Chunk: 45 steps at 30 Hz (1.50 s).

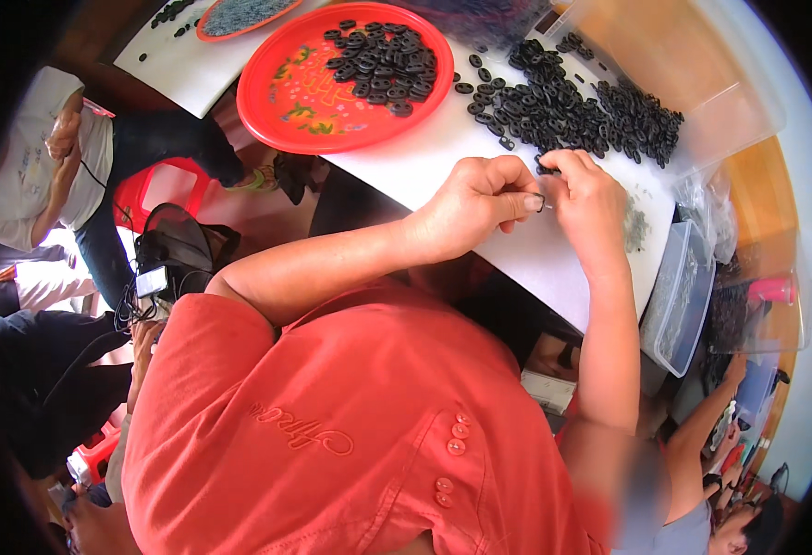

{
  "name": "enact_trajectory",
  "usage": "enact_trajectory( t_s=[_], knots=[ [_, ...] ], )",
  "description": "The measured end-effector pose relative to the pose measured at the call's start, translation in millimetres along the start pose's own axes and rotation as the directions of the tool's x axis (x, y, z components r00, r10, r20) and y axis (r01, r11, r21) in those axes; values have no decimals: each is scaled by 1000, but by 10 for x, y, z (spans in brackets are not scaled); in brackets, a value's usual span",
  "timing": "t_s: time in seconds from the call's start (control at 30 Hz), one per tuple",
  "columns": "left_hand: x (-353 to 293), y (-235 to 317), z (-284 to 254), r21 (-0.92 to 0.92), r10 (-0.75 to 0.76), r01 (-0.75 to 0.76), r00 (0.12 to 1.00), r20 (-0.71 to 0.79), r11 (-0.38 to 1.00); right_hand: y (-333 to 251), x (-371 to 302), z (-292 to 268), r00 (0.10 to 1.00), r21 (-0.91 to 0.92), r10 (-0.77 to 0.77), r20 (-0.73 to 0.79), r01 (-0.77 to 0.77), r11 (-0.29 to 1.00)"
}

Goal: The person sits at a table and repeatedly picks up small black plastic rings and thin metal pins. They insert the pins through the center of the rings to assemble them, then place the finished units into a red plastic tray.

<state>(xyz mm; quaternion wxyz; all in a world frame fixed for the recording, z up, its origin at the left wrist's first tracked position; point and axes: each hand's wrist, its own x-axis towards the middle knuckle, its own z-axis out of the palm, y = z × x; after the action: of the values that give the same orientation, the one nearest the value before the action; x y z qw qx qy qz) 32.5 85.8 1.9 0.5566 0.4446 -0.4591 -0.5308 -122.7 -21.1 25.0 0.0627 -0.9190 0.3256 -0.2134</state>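
Note:
My left hand (pixel 469 205) pinches a small black plastic part (pixel 541 201) between thumb and forefinger, over the white table's front edge. Just to its right, my right hand (pixel 593 205) has its fingers bent around another small black piece (pixel 545 167); most of that piece is hidden by the fingertips. A thin light line shows between the two hands, too fine to make out. Beyond them lies a loose pile of black oval parts (pixel 526 97), with smaller black parts (pixel 642 120) heaped at its right. Small pale bits (pixel 636 225) lie beside my right hand.
A red round tray (pixel 272 116) holds a heap of black two-holed oval pieces (pixel 383 63). A clear plastic bin (pixel 679 301) stands at the table's right edge, near plastic bags (pixel 707 208). Other people sit at the left and lower right. An orange-rimmed tray (pixel 239 17) stands at the back left.

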Motion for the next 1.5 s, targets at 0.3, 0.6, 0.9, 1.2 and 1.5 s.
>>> enact_trajectory(
  t_s=[0.3,0.6,0.9,1.2,1.5],
  knots=[
    [15,-4,-2,-17,-32,31,999,-24,999,5,-59,-77,998,-25,24,63,-22,999],
    [23,-16,13,-14,-39,38,998,-50,999,-50,-158,-35,997,-287,73,5,-68,955],
    [28,-18,12,-155,-30,13,994,-105,988,-98,-145,51,990,-162,-76,-117,57,985],
    [38,40,50,-205,-53,20,986,-157,979,-8,-185,76,961,765,276,-1,-177,619],
    [101,95,214,-172,-9,-23,984,-179,985,-108,-286,-155,896,971,430,113,-191,143]
  ],
)
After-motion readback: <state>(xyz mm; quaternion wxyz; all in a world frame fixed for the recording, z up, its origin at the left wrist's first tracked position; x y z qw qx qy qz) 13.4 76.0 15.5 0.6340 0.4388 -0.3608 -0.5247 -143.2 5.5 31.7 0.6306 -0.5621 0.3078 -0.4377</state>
